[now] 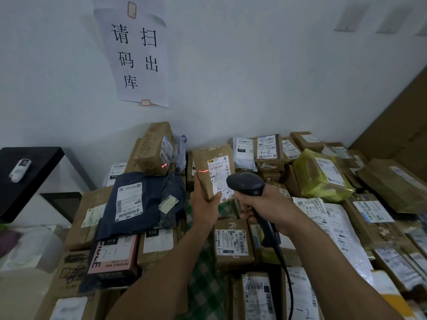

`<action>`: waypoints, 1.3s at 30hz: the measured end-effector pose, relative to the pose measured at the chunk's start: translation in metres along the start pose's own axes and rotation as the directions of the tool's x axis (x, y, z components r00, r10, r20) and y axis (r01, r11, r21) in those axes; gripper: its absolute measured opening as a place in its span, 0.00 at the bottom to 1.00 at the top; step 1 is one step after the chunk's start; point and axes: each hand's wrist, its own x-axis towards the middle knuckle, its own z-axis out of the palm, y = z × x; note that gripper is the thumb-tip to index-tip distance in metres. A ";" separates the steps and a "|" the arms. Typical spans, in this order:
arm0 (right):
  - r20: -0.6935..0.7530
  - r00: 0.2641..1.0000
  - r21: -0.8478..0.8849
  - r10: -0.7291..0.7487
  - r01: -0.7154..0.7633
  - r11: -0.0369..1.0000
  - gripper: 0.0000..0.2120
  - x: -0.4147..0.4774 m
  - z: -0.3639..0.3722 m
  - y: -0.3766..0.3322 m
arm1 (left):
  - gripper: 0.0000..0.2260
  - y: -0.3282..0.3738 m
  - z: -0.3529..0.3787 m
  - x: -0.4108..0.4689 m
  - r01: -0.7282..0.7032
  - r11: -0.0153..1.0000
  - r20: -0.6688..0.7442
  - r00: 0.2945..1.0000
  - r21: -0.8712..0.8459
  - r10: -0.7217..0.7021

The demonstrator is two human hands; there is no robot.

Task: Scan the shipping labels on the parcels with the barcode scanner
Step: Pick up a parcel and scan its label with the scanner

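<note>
right now the small brown parcel is up in the air, above the big pile of parcels, with its white shipping label turned to face the barcode scanner. the left hand grips the parcel from below, fingers and thumb wrapped round its bottom end. the right hand holds the scanner tight by its handle, just beside the parcel, and the black cord hangs down from it. a thin red line from the scanner glows on the parcel, but it sits mostly on the bare brown side and only just reaches the left edge of the label. so this looks like the scanning step for this one parcel, and i think the aim is not quite there yet. the next move likely needs a small turn of the scanner, or of the parcel, so the red line lies right across the black bars near the top of the label. a dark blue bag lies to the left of the pile and a yellow-green wrapped parcel to the right.
</note>
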 end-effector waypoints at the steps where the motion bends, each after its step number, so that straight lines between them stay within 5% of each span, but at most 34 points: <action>1: 0.000 1.000 -0.004 0.000 0.000 1.000 0.07 0.001 0.000 0.000 | 0.46 -0.001 0.000 0.000 0.004 1.000 0.001 1.000 0.001 -0.004; 16: 0.001 0.998 0.026 0.062 -0.062 0.998 0.09 0.026 -0.005 0.006 | 0.46 -0.018 -0.001 0.011 0.064 0.998 -0.022 0.998 0.004 -0.064; 30: -0.026 0.985 0.063 0.173 -0.171 0.983 0.11 0.098 -0.028 0.016 | 0.43 -0.053 0.028 0.064 0.460 0.878 0.083 0.878 0.132 -0.472; 39: 0.017 0.973 0.041 0.230 -0.231 0.972 0.04 0.126 -0.025 0.029 | 0.29 -0.103 0.041 0.079 0.514 0.799 0.059 0.829 0.312 -0.556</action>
